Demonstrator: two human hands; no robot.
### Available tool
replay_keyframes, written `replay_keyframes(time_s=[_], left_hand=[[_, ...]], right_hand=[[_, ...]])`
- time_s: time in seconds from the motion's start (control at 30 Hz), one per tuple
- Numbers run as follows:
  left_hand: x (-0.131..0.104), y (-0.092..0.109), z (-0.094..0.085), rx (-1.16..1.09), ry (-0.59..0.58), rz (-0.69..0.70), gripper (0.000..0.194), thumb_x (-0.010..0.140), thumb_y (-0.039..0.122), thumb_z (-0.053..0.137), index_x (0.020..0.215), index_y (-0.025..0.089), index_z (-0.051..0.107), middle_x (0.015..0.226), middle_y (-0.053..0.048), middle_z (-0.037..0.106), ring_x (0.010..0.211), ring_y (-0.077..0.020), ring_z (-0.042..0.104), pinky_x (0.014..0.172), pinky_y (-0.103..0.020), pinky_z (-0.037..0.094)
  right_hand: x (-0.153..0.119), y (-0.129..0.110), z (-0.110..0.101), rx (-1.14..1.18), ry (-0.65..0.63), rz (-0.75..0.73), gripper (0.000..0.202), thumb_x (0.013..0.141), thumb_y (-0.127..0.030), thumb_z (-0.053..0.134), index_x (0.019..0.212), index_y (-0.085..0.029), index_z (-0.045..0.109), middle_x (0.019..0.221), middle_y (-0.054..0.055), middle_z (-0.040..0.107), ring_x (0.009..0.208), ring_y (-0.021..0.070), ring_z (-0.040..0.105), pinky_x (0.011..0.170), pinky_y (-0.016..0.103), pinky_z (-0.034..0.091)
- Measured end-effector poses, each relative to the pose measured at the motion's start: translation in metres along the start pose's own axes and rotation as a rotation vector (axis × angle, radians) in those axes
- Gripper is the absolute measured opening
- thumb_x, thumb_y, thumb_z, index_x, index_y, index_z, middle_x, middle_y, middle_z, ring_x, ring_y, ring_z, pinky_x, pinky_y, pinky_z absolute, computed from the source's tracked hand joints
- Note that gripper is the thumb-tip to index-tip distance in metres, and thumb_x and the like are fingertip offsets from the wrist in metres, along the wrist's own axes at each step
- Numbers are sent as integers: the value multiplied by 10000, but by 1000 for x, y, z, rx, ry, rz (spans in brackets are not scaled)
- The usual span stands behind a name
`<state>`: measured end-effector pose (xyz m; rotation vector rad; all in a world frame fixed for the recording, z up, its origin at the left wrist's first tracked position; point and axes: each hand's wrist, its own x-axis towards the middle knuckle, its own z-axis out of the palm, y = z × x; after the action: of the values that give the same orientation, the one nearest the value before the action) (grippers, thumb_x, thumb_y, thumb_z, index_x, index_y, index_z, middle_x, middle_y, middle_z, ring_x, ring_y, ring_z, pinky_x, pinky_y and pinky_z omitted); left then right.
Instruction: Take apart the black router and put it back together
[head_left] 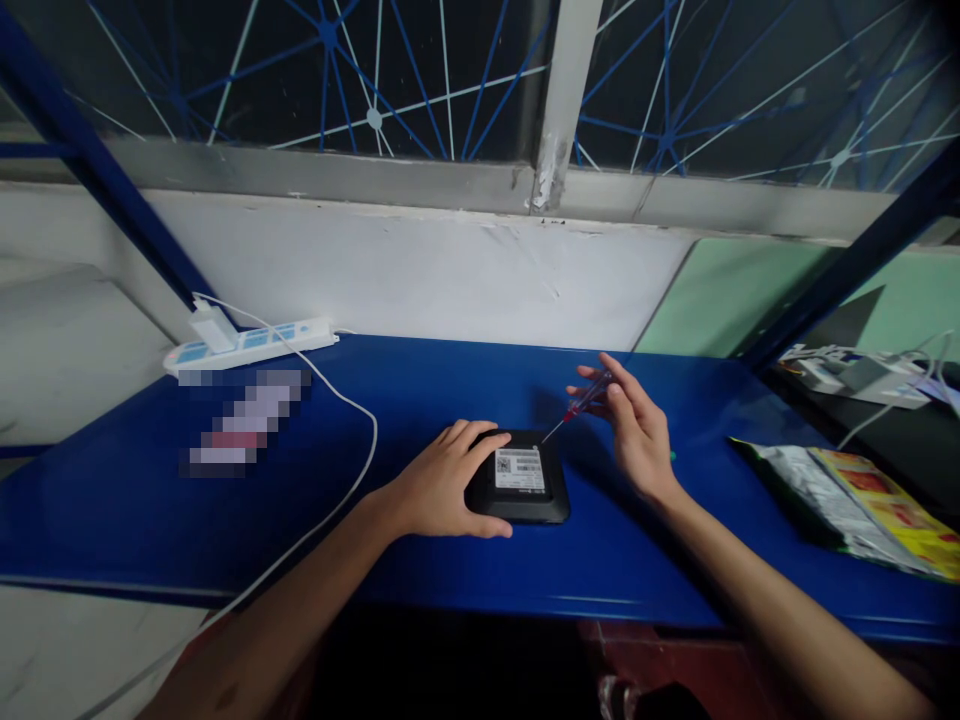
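Note:
A black square device (556,500) with rounded corners lies on the blue table, a white printed label on its upper face. My left hand (446,480) grips its left side, thumb at the near edge and fingers over the far left corner. In my right hand (637,430) is a screwdriver (589,397) with a clear handle and a red collar, held between thumb and fingers. Its thin shaft slants down to the left, and the tip is at the device's far right part. Whether the tip sits in a screw is too small to tell.
On the blue table (300,520), a white power strip (289,340) with a plugged-in adapter (213,328) lies back left. A white cable (373,440) runs toward the front. A silver and yellow packet (862,500) lies right, near white electronics (862,375). Blue posts flank the table.

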<state>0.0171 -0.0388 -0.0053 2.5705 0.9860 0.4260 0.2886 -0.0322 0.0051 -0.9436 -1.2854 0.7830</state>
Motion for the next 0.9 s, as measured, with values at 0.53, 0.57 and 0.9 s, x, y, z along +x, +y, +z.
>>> replay_keyframes(time_s=[0.53,0.57,0.9], left_hand=[[0,2,-1,-10,-18,-22,1055,641,735,737,1496,236,373,1522,-155,395,1360,-425,393,1115,-626,364],[0,2,-1,-7,-19,-22,1056,641,737,735,1495,234,372,1523,-157,392,1362,-425,390,1115,-628,362],[0,1,0,4,9,6,1038,643,731,744,1488,261,366,1507,-147,409,1336,-414,417,1099,-624,381]], right_hand=[[-2,0,-1,-159,-2,-86,396,978,-367,521,1371,-320,545,1235,66,678,954,202,733,795,402,636],[-3,0,-1,-139,-21,-84,427,985,-356,504,1412,-339,507,1295,66,658,999,212,732,817,419,637],[0,-2,0,-233,73,-122,354,894,-306,655,1240,-270,587,946,22,699,737,149,696,723,342,624]])
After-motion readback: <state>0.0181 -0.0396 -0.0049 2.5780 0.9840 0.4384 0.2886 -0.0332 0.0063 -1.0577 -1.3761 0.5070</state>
